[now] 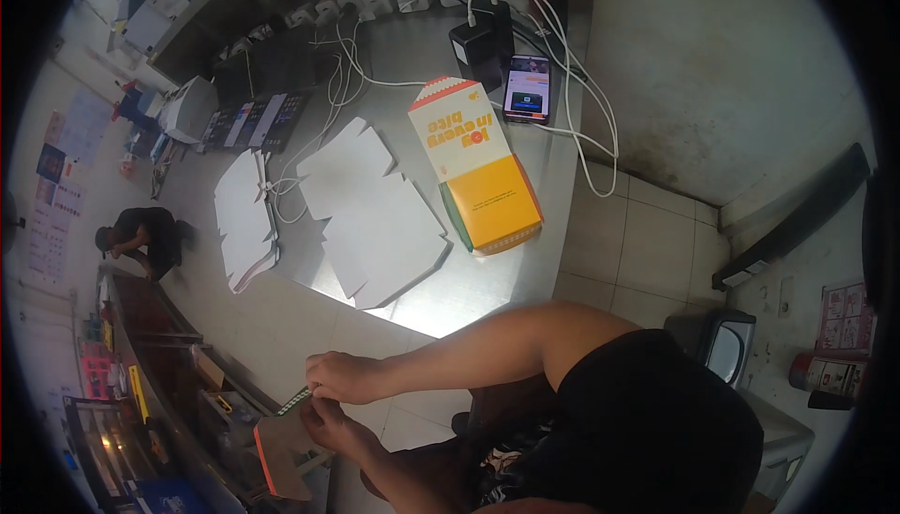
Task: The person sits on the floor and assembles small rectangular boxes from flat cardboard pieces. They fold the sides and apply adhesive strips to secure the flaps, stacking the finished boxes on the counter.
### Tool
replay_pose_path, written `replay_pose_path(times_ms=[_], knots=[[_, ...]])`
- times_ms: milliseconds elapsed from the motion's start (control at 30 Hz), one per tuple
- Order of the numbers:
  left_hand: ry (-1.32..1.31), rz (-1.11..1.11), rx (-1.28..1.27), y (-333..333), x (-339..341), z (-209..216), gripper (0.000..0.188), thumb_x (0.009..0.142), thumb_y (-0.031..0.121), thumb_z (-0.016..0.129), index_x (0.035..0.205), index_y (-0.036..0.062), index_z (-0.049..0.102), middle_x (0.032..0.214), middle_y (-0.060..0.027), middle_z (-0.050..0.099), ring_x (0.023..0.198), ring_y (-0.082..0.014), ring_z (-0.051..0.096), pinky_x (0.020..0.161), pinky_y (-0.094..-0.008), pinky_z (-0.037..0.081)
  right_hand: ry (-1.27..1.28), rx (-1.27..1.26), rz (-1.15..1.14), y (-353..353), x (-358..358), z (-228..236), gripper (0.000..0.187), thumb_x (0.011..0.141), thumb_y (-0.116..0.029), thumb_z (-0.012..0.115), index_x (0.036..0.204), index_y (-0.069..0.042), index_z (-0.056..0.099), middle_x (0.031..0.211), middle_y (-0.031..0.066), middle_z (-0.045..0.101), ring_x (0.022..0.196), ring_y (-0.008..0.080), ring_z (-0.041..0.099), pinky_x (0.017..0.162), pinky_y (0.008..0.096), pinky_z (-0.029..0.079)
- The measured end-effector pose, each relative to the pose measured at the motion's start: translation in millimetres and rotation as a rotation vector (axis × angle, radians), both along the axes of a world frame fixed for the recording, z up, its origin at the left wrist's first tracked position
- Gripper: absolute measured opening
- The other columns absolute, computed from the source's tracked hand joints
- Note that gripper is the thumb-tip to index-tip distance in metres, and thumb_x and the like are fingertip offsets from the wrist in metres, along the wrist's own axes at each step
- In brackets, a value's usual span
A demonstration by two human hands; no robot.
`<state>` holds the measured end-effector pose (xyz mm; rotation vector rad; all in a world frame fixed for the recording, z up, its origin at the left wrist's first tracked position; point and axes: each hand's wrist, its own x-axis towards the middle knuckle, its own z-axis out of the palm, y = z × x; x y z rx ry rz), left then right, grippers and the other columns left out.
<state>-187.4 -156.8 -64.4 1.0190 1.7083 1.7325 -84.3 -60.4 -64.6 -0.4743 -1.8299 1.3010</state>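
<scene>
Low in the view, both my hands are closed on a cardboard box blank point(283, 453), brown on the visible face, with an orange-red edge and a green checked strip. My right hand point(349, 377) pinches it near the green strip. Just below, my left hand point(339, 428) grips the same piece, its fingers partly hidden. On the metal table point(412, 312) lie a yellow and cream printed box blank point(492, 203), a stack of white box blanks point(375, 219) and a second white stack point(246, 219) further left.
A lit phone point(527, 89), black chargers point(473, 50) and looping white cables point(614, 153) lie at the table's far right. Dark screens point(253, 120) stand at the back left. A person point(145, 240) bends beyond the table. Below is a cluttered shelf point(159, 373).
</scene>
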Motion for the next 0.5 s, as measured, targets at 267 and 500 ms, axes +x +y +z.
replay_pose_path(times_ms=[267,500], knots=[[-0.126,-0.086,0.013,-4,-6,-14,0.019,0.110,0.020,0.051,0.109,0.0011,0.052,0.112,-0.0114,0.062,0.105,-0.0167,0.061,0.095,-0.0327,0.049,-0.004,-0.096,-0.052,6,1,-2,0.016,0.085,-0.014,0.072,0.084,0.001,0.068,0.099,0.0159,0.064,0.095,0.0323,0.065,0.085,0.0404,0.052],[-0.327,-0.244,0.146,-7,-8,-23,0.023,0.110,0.022,0.050,0.116,-0.0001,0.052,0.116,-0.0119,0.062,0.110,-0.0176,0.059,0.098,-0.0327,0.048,0.021,-0.444,0.026,9,-1,1,0.021,0.083,-0.016,0.077,0.076,0.003,0.071,0.088,0.0172,0.069,0.078,0.0268,0.070,0.072,0.0402,0.054]])
